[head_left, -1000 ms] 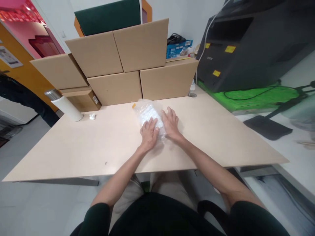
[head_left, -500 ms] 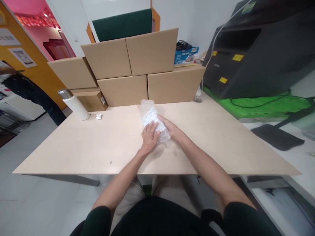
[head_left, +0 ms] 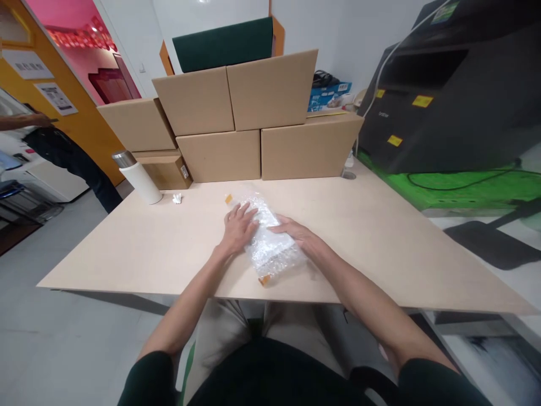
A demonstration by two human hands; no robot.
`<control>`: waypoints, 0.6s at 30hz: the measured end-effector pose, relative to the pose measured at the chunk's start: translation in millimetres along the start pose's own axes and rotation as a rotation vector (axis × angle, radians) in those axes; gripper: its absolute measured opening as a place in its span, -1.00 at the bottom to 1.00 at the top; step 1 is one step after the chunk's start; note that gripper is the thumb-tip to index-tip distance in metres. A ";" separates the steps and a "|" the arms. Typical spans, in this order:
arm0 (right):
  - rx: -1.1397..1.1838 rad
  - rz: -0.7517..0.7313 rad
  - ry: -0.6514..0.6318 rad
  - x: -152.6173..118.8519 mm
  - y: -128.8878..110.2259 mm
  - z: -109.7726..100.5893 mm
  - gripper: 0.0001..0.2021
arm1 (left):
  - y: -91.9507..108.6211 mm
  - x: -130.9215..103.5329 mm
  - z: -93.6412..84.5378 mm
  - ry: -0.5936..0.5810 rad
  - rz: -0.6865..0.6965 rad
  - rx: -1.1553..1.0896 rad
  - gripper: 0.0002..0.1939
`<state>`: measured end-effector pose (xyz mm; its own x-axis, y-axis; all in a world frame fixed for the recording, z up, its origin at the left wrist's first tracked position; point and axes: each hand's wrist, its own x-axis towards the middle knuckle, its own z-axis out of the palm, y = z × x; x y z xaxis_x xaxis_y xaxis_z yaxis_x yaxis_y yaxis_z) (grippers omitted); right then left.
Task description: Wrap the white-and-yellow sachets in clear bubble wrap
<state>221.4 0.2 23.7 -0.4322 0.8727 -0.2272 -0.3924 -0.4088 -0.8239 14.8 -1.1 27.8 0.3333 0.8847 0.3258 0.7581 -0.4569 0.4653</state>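
A white, flat item wrapped in clear bubble wrap (head_left: 273, 245) lies on the table in front of me, slanting slightly. Orange tape (head_left: 265, 279) shows at its near end, and another orange piece (head_left: 229, 199) at its far left corner. My left hand (head_left: 239, 228) rests palm down along the left edge of the package, fingers spread and touching the wrap. On the other side, my right hand (head_left: 296, 232) grips the right edge, with one finger or the thumb lying over the top and the rest partly hidden. What the wrap encloses cannot be made out.
Stacked cardboard boxes (head_left: 217, 157) line the table's back edge. A white bottle (head_left: 141, 181) and a crumpled white scrap (head_left: 177, 198) stand at the left. To the right is a large dark machine (head_left: 418, 113) on a green base (head_left: 448, 194). Another person's legs (head_left: 80, 163) show far left.
The package has come nearer to me and lies flatter, with more of its near end and orange tape showing. My left hand has moved left with its fingers spread. The view has shifted slightly.
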 end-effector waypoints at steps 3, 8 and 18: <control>-0.034 0.044 0.057 4.0 -0.3 2.9 -0.49 | -13.9 9.1 6.9 -0.194 -0.066 -0.021 -0.48; -0.073 0.025 -0.003 -1.1 -5.3 9.0 -0.55 | -19.9 16.7 -8.8 -0.163 -0.095 -0.077 -0.31; -0.085 -0.331 0.022 -15.6 -28.8 12.1 -0.57 | -10.7 5.5 -68.6 -0.286 -0.171 -1.121 -0.25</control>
<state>229.6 -4.9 57.3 -0.2748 0.9602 0.0499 -0.4390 -0.0791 -0.8950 -30.0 2.3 81.0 0.4967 0.8660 0.0577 -0.0660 -0.0286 0.9974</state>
